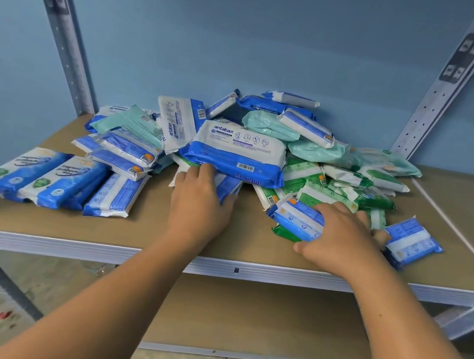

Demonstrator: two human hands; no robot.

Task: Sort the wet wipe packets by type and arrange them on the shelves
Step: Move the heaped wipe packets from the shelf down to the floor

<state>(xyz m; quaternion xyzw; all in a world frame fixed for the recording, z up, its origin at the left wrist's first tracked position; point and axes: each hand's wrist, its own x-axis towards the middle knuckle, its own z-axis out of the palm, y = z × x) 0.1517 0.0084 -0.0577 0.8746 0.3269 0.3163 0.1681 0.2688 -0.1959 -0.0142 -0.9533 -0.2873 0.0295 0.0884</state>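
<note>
- Along the front-left corner of the shelf [252,231], a row of blue-and-white packets [58,182] lies side by side, each with its long side running towards the back edge.
- Behind that row and across the middle of the shelf sits the heap of packets [129,143], unsorted, with blue, mint and green wrappers piled on one another up to the back edge.
- The large antabax packet [234,151] tops the front of the heap, label up and tilted down towards me.
- My left hand [199,204] reaches in palm down at the foot of the heap, with fingertips tucked under the front edge of the large antabax packet.
- A blue-and-white packet [228,188] pokes out beside my left thumb. The hand covers most of it, so I cannot tell whether I grip it or only rest on it.
- My right hand [341,236] lies near the front edge, right of centre. Its spread fingers curl over the small blue packet [297,220] and its thumb hooks under the near side, so I have hold of it.
- Green packets [307,178] crowd just behind that hand, with mint packets [314,151] above them.
- A lone blue packet [412,241] lies flat near the front-right corner.
- A lower shelf [238,319] shows beneath the front rail.
</note>
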